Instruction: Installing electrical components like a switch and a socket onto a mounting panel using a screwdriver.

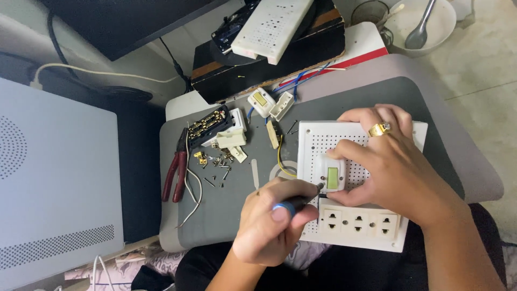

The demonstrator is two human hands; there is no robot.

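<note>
L hand (269,226) fisted round blue-handled screwdriver (295,202), shaft running up-right, tip at lower-left edge of switch module (332,173). R hand (389,161) pinches module onto perforated white board (323,141), just above socket strip (358,222). L hand nearer the tip.

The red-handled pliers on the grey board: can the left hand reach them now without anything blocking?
Probably yes. The pliers lie uncovered left of the left hand, with only a thin white wire between; however, that hand holds a screwdriver.
</note>
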